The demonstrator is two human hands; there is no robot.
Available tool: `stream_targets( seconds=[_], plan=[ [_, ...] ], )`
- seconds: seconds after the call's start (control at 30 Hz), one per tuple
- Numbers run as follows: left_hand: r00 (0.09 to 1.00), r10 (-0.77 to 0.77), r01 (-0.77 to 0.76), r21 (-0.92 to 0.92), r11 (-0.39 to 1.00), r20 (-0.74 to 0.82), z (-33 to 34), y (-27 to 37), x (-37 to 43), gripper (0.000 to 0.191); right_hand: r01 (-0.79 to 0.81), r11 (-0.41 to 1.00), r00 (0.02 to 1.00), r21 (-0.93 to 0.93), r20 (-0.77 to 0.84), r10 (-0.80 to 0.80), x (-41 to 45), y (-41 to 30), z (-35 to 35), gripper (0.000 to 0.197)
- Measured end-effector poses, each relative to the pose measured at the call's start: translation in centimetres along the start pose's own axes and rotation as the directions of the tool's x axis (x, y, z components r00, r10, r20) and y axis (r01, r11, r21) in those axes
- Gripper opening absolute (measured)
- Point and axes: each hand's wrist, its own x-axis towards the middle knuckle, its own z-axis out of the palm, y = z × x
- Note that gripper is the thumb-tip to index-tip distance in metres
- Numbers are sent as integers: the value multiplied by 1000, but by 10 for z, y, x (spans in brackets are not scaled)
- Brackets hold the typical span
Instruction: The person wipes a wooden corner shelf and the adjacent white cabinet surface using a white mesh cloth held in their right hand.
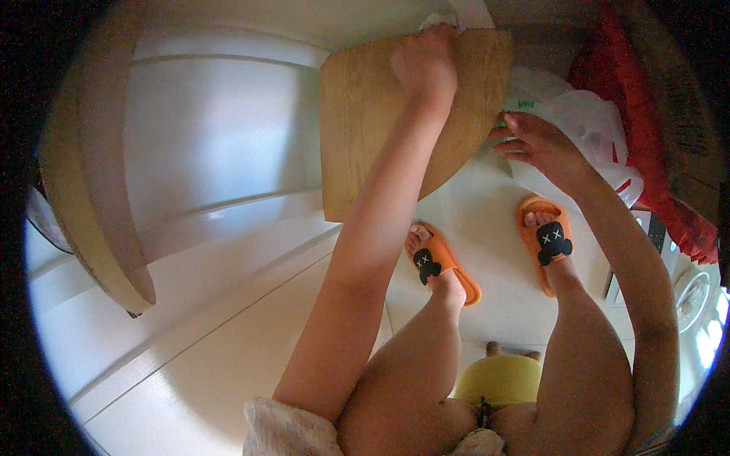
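My left hand [425, 65] reaches over a wooden board [365, 125] with a curved edge, at the far end against the wall. The fingers are closed on a white wad [440, 21], cloth or paper; motion blur hides the detail. My right hand [533, 142] holds nothing. Its fingers are apart and point left, close to the board's curved edge. Behind and beside that hand sit white translucent plastic bags [593, 122], one with green writing. Whether the fingertips touch the board or a bag I cannot tell.
My feet wear orange slippers [544, 245] on the tiled floor [228, 325]. Between my legs is a yellow stool seat [499, 379]. A red bag or cloth [644, 137] lies at the right. A curved wooden edge [102, 228] juts in at the left before a white panel [217, 125].
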Motion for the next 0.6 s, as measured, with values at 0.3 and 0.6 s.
stream_targets(
  seconds=[0.3, 0.6],
  plan=[
    [991, -122, 102, -314, 944, -47, 15, -52, -3, 18, 18, 997, 1000, 77, 23, -20, 5, 5, -3, 49],
    [950, -313, 306, -204, 930, -5, -29, -107, -8, 17, -32, 988, 999, 150, -22, 36, 5, 9, 0, 51]
  ],
)
